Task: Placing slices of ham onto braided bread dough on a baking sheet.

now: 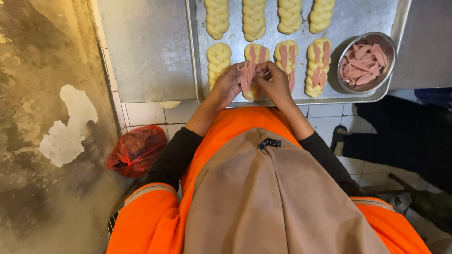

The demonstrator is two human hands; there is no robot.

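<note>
left hand [227, 84] gripping pink ham strips [246, 79], right hand [275, 82] pinching one (over braided dough [254, 91]), tray [343, 23]

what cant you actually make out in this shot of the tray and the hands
- Head view: the braided dough piece under both hands is mostly covered by them.
- The left hand holds pink meat strips; their count is unclear, as they overlap.
- The right hand has its fingertips curled out of sight.
- The top row of dough is cut off by the upper edge.
- The red bag hides its contents.

A bakery kitchen: braided dough loaves [254, 19] line a metal baking tray [358, 14].
</note>
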